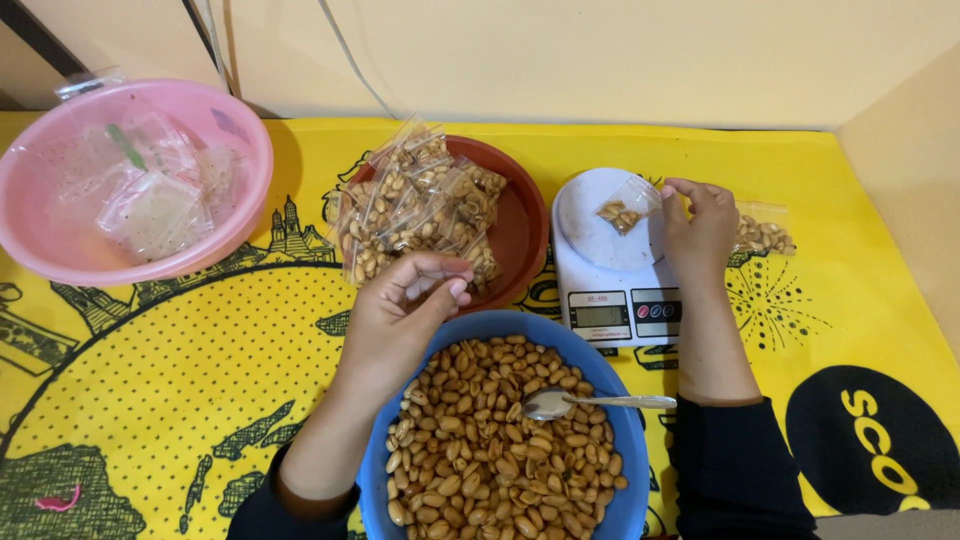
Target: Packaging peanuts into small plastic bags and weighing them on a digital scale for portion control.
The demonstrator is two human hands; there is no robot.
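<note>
Altogether, 3 bowls (505, 335), 1 scale (610, 260), 1 spoon (590, 402), 2 hands (400, 310).

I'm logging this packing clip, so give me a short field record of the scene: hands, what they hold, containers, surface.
left hand: above blue bowl, fingertips pinched, contents not visible
right hand: holding small clear bag of peanuts on the scale
blue bowl: full of peanuts, spoon resting on them
brown bowl: filled peanut bags
pink bowl: empty clear bags
beside scale: one filled bag
surface: yellow printed cloth
</note>
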